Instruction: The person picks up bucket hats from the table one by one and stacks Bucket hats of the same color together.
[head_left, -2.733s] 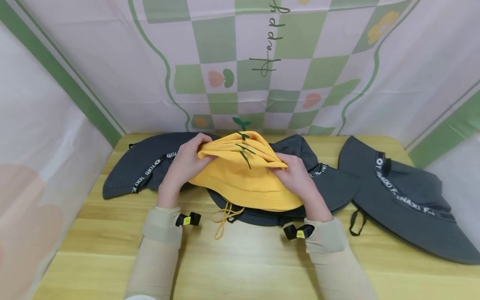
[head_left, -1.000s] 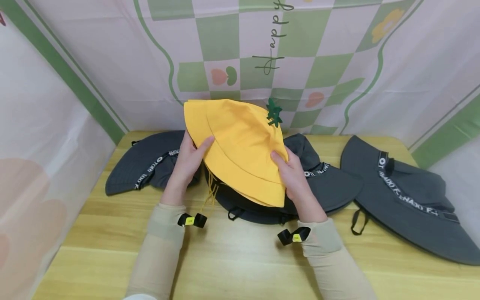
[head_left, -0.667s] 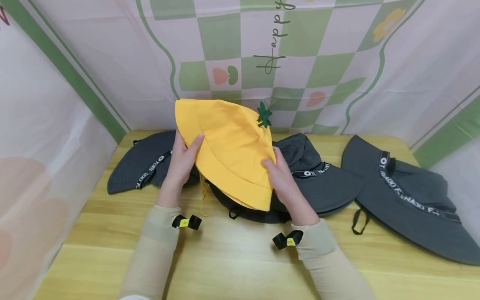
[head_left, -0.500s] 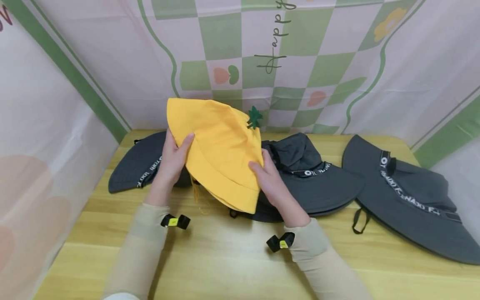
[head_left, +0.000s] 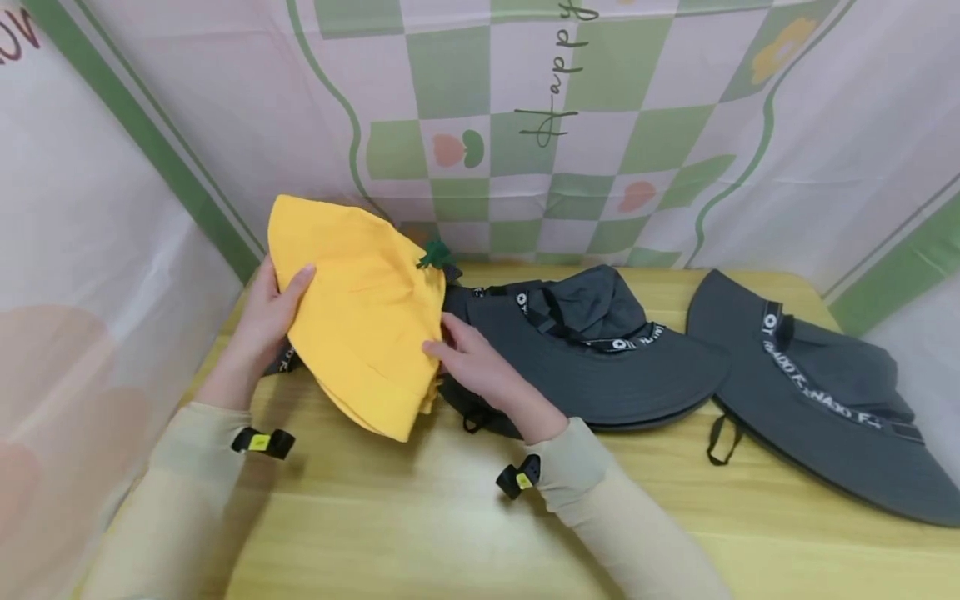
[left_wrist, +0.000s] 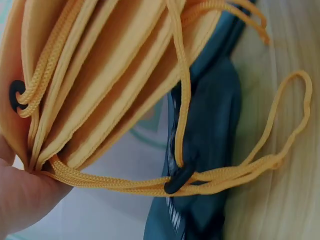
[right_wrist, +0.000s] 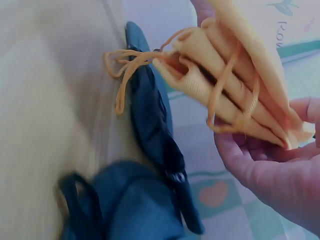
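Note:
Both hands hold a stack of yellow bucket hats [head_left: 352, 308] up over the left part of the table, brims toward the lower left. A green leaf-shaped tuft [head_left: 433, 254] sticks out at the crown. My left hand [head_left: 262, 317] pinches the brim edges at the left, thumb on the outer face. At the crown side, my right hand [head_left: 487, 367] grips the folded fabric between thumb and fingers. From below, the left wrist view shows several nested yellow layers [left_wrist: 115, 75]. Yellow cords [left_wrist: 120, 184] with a black toggle [left_wrist: 179, 179] dangle from them.
Dark grey wide-brim hats [head_left: 600, 375] with lettered bands lie folded at the table's centre. Another dark hat [head_left: 802, 400] lies at the right, its brim meeting theirs. One more dark hat [head_left: 281, 364] is mostly hidden behind the yellow ones. A printed curtain [head_left: 517, 150] closes the back.
The yellow hats, earlier bunched over the centre, were turned crown to the right and carried left by both hands. They now cover the left dark hat and leave the centre ones exposed.

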